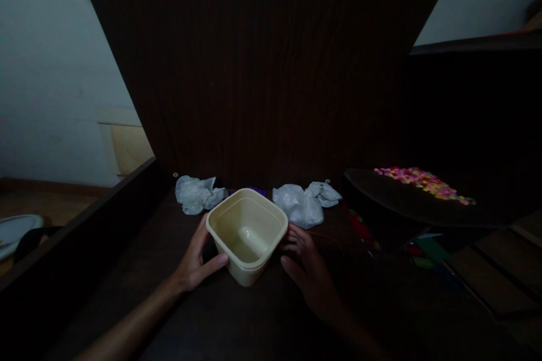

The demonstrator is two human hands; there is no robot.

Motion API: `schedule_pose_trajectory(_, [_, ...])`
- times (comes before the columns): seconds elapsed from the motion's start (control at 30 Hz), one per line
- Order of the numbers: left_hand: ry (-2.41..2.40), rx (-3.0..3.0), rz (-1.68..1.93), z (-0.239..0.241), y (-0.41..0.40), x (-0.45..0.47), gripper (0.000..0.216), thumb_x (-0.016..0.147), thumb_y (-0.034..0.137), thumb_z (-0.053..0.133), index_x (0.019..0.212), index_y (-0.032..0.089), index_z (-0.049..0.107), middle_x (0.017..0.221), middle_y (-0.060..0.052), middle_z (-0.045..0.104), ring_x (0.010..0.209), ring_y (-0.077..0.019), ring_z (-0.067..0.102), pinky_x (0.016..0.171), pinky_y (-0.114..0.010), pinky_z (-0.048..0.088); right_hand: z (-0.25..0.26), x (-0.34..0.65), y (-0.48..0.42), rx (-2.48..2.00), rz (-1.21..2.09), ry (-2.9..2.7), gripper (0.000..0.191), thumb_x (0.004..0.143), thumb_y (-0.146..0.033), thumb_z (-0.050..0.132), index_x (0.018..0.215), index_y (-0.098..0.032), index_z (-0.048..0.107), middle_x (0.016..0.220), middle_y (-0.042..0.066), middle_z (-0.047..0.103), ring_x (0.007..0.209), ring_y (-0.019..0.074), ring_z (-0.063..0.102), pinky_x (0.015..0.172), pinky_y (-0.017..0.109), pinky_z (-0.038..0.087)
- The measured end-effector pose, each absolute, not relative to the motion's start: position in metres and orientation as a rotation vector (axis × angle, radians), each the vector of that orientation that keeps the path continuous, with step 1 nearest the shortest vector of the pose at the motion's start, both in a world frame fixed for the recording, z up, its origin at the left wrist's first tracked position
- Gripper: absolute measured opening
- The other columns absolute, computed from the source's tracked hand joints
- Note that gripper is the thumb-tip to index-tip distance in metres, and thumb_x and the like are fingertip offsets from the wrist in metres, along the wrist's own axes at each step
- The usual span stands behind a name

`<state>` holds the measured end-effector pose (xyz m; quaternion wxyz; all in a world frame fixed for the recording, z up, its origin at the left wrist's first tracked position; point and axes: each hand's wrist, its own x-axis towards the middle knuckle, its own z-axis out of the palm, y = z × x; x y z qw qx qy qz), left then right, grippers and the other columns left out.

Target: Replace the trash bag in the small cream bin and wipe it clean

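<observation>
A cream plastic container, squarish with rounded corners, sits at the middle of the dark wooden surface. Its top is uncovered and the inside looks bare, apart from a shiny reflection at the bottom. My left hand grips its left side, thumb on the near wall below the rim and fingers around the far side. On the right, my right hand is beside the container with fingers and thumb apart; its fingertips reach the right corner, and whether they press on it I cannot tell.
Two crumpled, whitish plastic bags, a left one and a knotted right one, lie behind the container against a tall dark panel. A raised dark board edges the left. Colourful small pieces lie on a dark ledge at right.
</observation>
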<state>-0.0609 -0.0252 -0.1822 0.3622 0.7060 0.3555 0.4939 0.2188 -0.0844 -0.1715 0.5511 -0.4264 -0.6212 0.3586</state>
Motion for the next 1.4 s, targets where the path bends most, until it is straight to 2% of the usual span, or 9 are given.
schedule_pose_trajectory(0.3, [0.751,1.618,1.275,-0.168,-0.026,-0.052,0.077,0.089,0.061,0.061,0.152,0.022,0.039,0.153,-0.014,0.050,0.140,-0.0401,0.048,0.116,-0.054,0.041,-0.171,0.222,-0.092,-1.033,0.778,-1.556,0.052,0.091,-0.034,0.068,0.140,-0.031,0.051,0.130,0.010,0.061,0.099,0.0223,0.069,0.088,0.041,0.060])
schedule_pose_trajectory(0.5, [0.871,1.716,1.265,-0.164,-0.023,-0.048,0.066,0.096,0.065,0.046,0.144,0.021,0.053,0.145,-0.012,0.059,0.133,-0.0367,0.054,0.114,-0.048,0.044,-0.158,0.222,-0.091,-0.960,0.655,-1.633,0.032,0.088,-0.026,0.069,0.119,-0.029,0.063,0.107,0.003,0.066,0.092,0.0189,0.065,0.081,0.032,0.056])
schedule_pose_trajectory(0.6, [0.960,1.959,1.294,-0.161,-0.020,-0.053,0.056,0.101,0.057,0.040,0.136,0.020,0.062,0.140,-0.013,0.062,0.129,-0.0347,0.057,0.110,-0.046,0.048,-0.151,0.222,-0.091,-0.957,0.642,-1.636,0.024,0.087,-0.023,0.069,0.110,-0.029,0.064,0.098,0.001,0.066,0.088,0.0168,0.064,0.080,0.029,0.054])
schedule_pose_trajectory(0.77, [1.320,2.481,1.448,-0.152,-0.003,-0.079,0.034,0.097,0.033,0.053,0.125,0.023,0.068,0.128,-0.013,0.065,0.121,-0.0321,0.060,0.107,-0.049,0.047,-0.147,0.221,-0.091,-0.981,0.625,-1.606,0.015,0.089,-0.023,0.066,0.103,-0.026,0.066,0.093,0.001,0.067,0.082,0.0159,0.064,0.075,0.027,0.053])
schedule_pose_trajectory(0.9, [1.673,2.589,1.269,-0.151,0.017,-0.100,0.047,0.094,0.035,0.051,0.137,0.017,0.058,0.139,-0.019,0.060,0.127,-0.0374,0.054,0.106,-0.055,0.045,-0.148,0.221,-0.090,-1.007,0.612,-1.619,0.010,0.091,-0.027,0.064,0.101,-0.025,0.067,0.093,0.002,0.067,0.081,0.0169,0.064,0.073,0.028,0.052])
schedule_pose_trajectory(1.0, [1.896,2.526,0.984,-0.154,0.025,-0.108,0.056,0.093,0.040,0.048,0.140,0.011,0.054,0.123,-0.021,0.068,0.112,-0.0386,0.061,0.094,-0.053,0.051,-0.149,0.222,-0.089,-1.019,0.604,-1.631,0.009,0.093,-0.028,0.063,0.099,-0.025,0.068,0.094,0.003,0.068,0.083,0.0177,0.064,0.074,0.029,0.052])
schedule_pose_trajectory(1.17, [1.971,2.328,0.867,-0.153,0.024,-0.109,0.040,0.083,0.041,0.055,0.112,0.017,0.068,0.097,-0.015,0.074,0.095,-0.0345,0.065,0.086,-0.045,0.053,-0.146,0.224,-0.087,-1.028,0.582,-1.632,0.010,0.094,-0.027,0.060,0.098,-0.024,0.069,0.092,0.003,0.069,0.084,0.0174,0.065,0.074,0.029,0.052])
schedule_pose_trajectory(1.27, [1.983,2.243,0.901,-0.148,0.023,-0.110,0.027,0.080,0.040,0.054,0.092,0.020,0.069,0.086,-0.013,0.072,0.082,-0.0313,0.067,0.076,-0.040,0.054,-0.145,0.227,-0.084,-1.042,0.569,-1.613,0.012,0.093,-0.028,0.061,0.097,-0.023,0.070,0.094,0.005,0.071,0.088,0.0191,0.067,0.076,0.030,0.054])
schedule_pose_trajectory(1.4, [2.027,2.084,1.039,-0.137,0.023,-0.113,0.028,0.083,0.042,0.047,0.088,0.020,0.063,0.086,-0.011,0.071,0.077,-0.0282,0.068,0.071,-0.035,0.053,-0.150,0.233,-0.075,-1.108,0.579,-1.465,0.013,0.090,-0.031,0.064,0.098,-0.022,0.070,0.093,0.006,0.074,0.083,0.0201,0.069,0.074,0.032,0.055])
